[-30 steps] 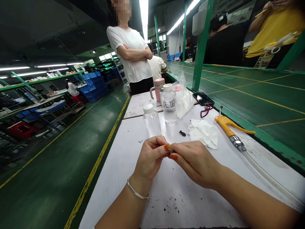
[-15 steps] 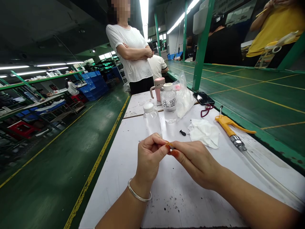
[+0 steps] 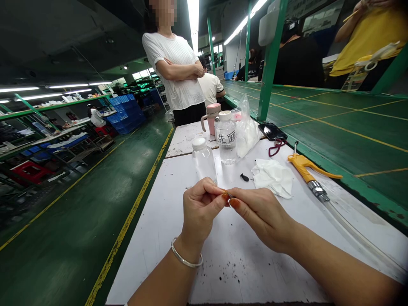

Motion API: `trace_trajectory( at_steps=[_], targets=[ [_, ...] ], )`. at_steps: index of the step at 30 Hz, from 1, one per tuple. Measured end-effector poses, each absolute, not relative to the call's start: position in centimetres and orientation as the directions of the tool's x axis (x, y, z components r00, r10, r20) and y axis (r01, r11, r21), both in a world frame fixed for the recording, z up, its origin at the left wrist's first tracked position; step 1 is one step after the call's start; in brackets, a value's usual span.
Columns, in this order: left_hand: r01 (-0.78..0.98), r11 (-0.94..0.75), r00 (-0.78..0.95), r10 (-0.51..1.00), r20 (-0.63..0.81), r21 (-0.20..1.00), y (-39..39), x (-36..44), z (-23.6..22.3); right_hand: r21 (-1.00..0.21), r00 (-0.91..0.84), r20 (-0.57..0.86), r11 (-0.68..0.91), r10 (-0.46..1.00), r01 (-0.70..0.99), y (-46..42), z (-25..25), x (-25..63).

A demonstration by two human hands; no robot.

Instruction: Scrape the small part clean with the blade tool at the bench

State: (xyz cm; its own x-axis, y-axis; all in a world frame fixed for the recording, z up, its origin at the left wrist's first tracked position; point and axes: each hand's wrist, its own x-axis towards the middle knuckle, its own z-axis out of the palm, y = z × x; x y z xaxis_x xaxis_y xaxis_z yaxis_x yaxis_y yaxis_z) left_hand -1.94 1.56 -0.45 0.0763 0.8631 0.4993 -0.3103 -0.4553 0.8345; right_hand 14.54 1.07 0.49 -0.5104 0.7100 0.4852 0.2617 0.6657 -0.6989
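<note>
My left hand (image 3: 200, 216) and my right hand (image 3: 261, 221) meet above the white bench, their fingertips pinching a tiny thin metal piece (image 3: 228, 200) that they mostly hide. Just beyond my left hand stands a clear, white-capped plastic bottle (image 3: 202, 163). A second bottle (image 3: 226, 144), holding clear liquid, has a handwritten label. Nearer my right hand lie a small black part (image 3: 244, 177) and a crumpled white wipe (image 3: 272, 178). Further right rests a yellow air blow gun (image 3: 306, 170) with a clear hose.
A pink tumbler (image 3: 212, 119), a plastic bag of white material (image 3: 247, 131) and a black phone (image 3: 272, 131) sit at the bench's far end. A person in a white top (image 3: 178, 72) stands beyond it, arms folded. A green work table (image 3: 334, 123) runs along the right; a yellow-lined green floor lies left.
My fingertips have shifted slightly on the tiny metal piece, which shows a little more between them. My left hand sits slightly higher than a second ago.
</note>
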Motion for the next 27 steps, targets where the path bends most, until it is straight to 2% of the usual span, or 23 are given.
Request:
trace_trajectory(
  at_steps=[11,16,22,27],
  targets=[
    [-0.282,-0.553,0.054,0.807,0.588,0.784,1.81,-2.08,-1.01,-0.773,-0.473,0.459,0.601,0.752,0.205,1.00,0.56,14.29],
    [-0.293,-0.540,0.057,0.814,0.578,0.789,1.88,-2.05,-1.40,-0.823,-0.443,0.424,0.540,0.790,0.177,1.06,0.62,14.33],
    [-0.378,-0.457,0.059,0.856,0.514,0.805,1.91,-1.89,-1.03,-0.708,-0.482,0.525,0.674,0.702,0.211,0.96,0.43,14.37],
    [-0.337,-0.468,0.056,0.856,0.514,0.817,1.88,-1.96,-1.02,-0.662,-0.490,0.535,0.702,0.688,0.262,1.01,0.42,14.28]
  ],
)
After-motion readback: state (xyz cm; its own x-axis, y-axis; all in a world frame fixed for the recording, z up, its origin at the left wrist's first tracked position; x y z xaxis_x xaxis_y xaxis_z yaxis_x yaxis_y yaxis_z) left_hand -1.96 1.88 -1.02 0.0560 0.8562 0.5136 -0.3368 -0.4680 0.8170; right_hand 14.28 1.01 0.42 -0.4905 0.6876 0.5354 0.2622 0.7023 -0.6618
